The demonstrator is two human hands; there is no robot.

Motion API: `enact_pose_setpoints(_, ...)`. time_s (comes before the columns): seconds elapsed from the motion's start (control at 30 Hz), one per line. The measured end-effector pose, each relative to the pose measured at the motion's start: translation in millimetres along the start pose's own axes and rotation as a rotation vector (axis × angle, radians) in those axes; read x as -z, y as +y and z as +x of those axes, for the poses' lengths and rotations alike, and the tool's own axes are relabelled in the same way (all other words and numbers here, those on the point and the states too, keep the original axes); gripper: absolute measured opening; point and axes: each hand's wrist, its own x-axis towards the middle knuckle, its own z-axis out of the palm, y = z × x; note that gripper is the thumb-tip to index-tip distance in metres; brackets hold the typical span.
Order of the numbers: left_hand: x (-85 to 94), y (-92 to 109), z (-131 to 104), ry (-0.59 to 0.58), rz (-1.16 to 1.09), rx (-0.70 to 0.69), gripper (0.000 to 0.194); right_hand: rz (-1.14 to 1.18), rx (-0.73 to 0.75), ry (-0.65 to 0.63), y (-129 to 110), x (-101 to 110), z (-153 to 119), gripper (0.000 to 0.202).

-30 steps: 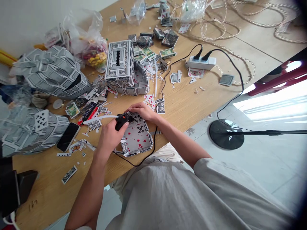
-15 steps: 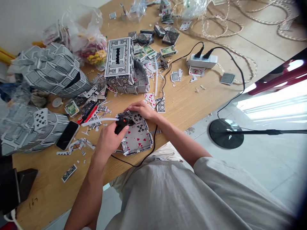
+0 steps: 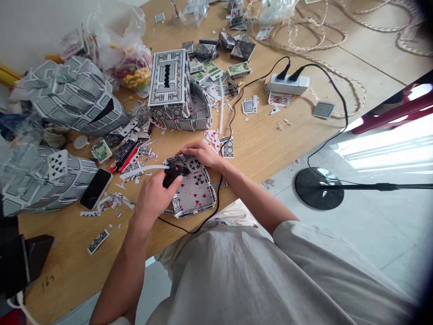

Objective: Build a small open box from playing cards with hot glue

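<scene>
My left hand [image 3: 154, 193] is closed around a black hot glue gun [image 3: 171, 173]. A long white glue stick [image 3: 145, 168] sticks out of its back end, and its nozzle points into a shallow box made of playing cards [image 3: 196, 196]. Hearts and clubs show on the box's inner floor; its walls are folded card backs. At the far wall, my right hand [image 3: 203, 154] grips the box, its fingertips partly hidden by that wall. The gun's black cord [image 3: 216, 208] loops over the near side of the box.
Behind stands a larger playing-card box [image 3: 169, 85] with a slotted lid. Card-built rounded pieces [image 3: 77, 97], a phone [image 3: 96, 189], a red cutter [image 3: 128, 160] and card scraps lie left. A power strip [image 3: 287, 84] sits right; a black stand base [image 3: 319, 188] rests on the floor.
The camera view has shifted slightly. Both hands, the glue gun and the card box keep nearly the same positions; the glue stick's free end has shifted slightly.
</scene>
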Motion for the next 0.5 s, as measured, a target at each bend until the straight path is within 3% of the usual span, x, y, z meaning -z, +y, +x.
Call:
enact_pose_setpoints(0.2,1.8,-13.9,-2.5,0.060,-0.166,0.042,0.045,0.006,-0.010,-0.008,0.4,-0.2,0.2,0.032)
enact_pose_setpoints(0.37,-11.1,-52.2,-14.4,0.271,-0.670,0.289,0.046,0.047,-0.018,-0.011,3.8,-0.6,0.9,0.033)
enact_pose_setpoints(0.5,-25.0,-79.1,-17.7,0.386,-0.888,0.491,0.043,0.048,-0.036,-0.017,5.0,-0.7,0.7,0.033)
